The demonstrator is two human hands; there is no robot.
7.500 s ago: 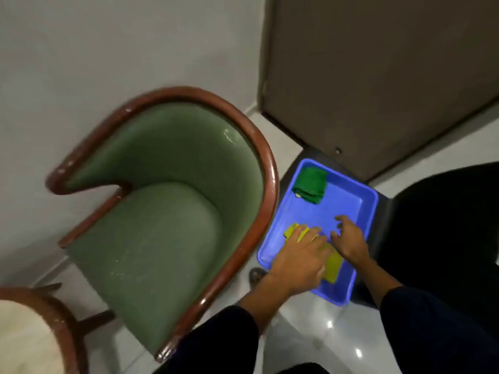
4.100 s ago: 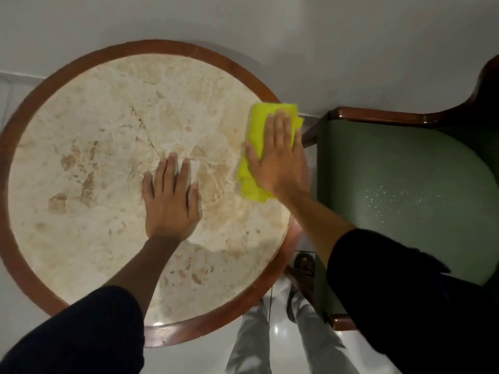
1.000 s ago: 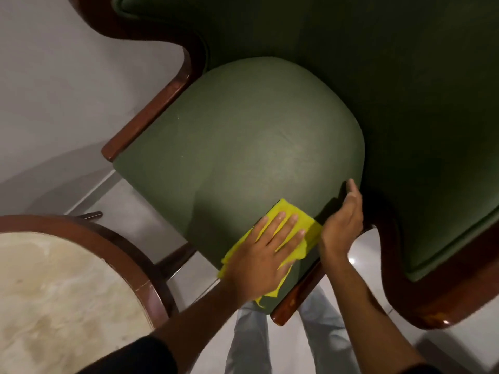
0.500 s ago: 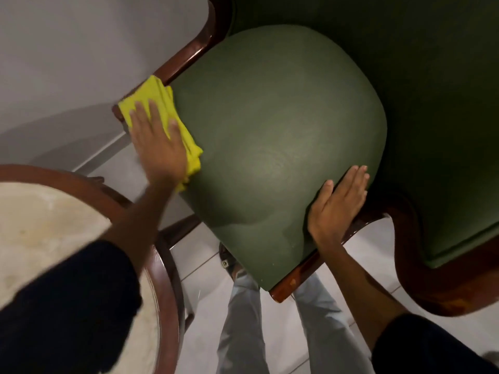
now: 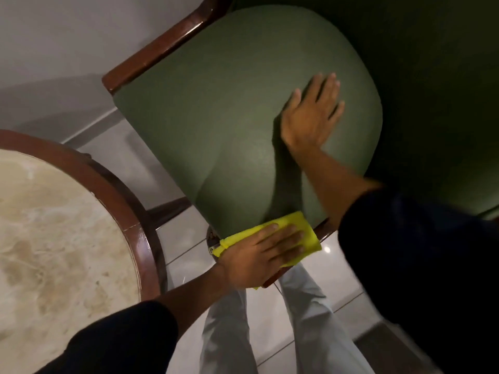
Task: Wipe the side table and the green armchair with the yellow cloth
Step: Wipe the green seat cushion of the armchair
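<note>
The left hand (image 5: pixel 266 251) lies flat, fingers together, pressing the yellow cloth (image 5: pixel 302 228) against the front edge of the green armchair (image 5: pixel 229 117) seat. Left of that hand stands the round side table (image 5: pixel 54 225), apart from the cloth. Beyond it, the right hand (image 5: pixel 310 114) rests spread wide and empty on the seat cushion.

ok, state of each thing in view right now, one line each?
yellow cloth: folded, pressed on the seat's front edge
left hand: flat on the cloth
right hand: open, palm flat on the seat
green armchair: seat bare apart from hand and cloth
side table: marble top bare, untouched
</note>
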